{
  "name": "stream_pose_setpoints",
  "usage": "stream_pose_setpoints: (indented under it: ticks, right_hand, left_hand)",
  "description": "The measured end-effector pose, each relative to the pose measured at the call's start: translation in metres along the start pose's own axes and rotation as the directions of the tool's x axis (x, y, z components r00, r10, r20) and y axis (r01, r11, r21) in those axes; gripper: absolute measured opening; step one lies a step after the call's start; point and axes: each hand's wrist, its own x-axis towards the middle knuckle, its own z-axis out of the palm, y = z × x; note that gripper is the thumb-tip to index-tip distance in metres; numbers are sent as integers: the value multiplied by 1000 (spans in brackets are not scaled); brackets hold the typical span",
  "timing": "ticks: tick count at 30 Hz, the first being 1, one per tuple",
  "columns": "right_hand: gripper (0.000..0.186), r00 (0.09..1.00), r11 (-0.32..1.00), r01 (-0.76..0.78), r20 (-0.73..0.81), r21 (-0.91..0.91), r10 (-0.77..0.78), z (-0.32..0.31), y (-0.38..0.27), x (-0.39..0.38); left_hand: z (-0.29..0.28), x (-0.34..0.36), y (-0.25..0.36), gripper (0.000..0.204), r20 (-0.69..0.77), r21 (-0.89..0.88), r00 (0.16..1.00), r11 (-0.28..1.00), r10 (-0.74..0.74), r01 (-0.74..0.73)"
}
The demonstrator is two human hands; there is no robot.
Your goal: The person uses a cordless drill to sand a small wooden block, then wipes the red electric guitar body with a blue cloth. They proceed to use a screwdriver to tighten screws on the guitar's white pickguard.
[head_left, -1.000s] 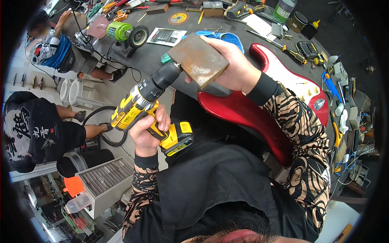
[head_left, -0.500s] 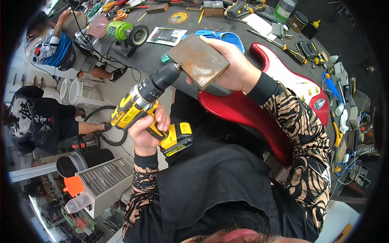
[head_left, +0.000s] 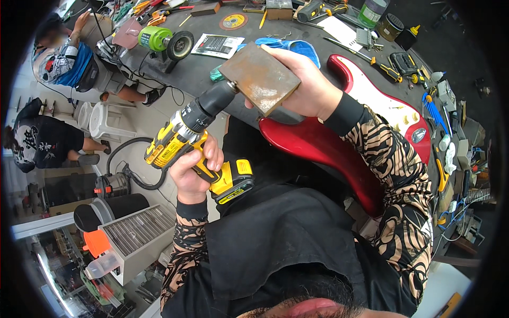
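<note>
Head view: left hand [head_left: 194,172], fingers wrapped round the handle of the drill [head_left: 180,132]. Lettering on drill's casing, numerals on its collar. Right hand [head_left: 310,85] grips the block [head_left: 260,77] by its right side, thumb and fingers at its edges; block's left edge appears to meet the drill's tip. Guitar body [head_left: 366,90] lies nearby. Fine print on packet [head_left: 218,45] and disc [head_left: 234,21]; white characters on a co-worker's shirt [head_left: 53,139].

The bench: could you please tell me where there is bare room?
Bare bench shows between grinder, packet and green scrap, left of the block, and narrowly between grinder and disc. Tools crowd the far edge and the bench right of the guitar.
</note>
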Motion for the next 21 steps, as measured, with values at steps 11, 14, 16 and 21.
stream_pose_setpoints:
  ticks: [11, 14, 16, 21]
  right_hand:
    - [46, 1000, 1000, -13, 13, -3, 13, -2, -3, 1]
    - [45, 997, 1000, 11, 78, 6, -12, -7, 0, 1]
    - [45, 993, 999, -8, 121, 34, 4, -11, 0, 2]
    - [46, 996, 1000, 11, 93, 14, -12, -7, 0, 1]
  left_hand:
    - [-2, 0, -3, 47, 18, -29, 1000, 999, 17, -16]
    - [-2, 1, -3, 50, 33, -48, 999, 999, 17, -15]
    - [-1, 1, -2, 49, 34, -60, 999, 998, 12, -10]
    - [-2, 2, -3, 49, 39, -84, 999, 996, -9, 12]
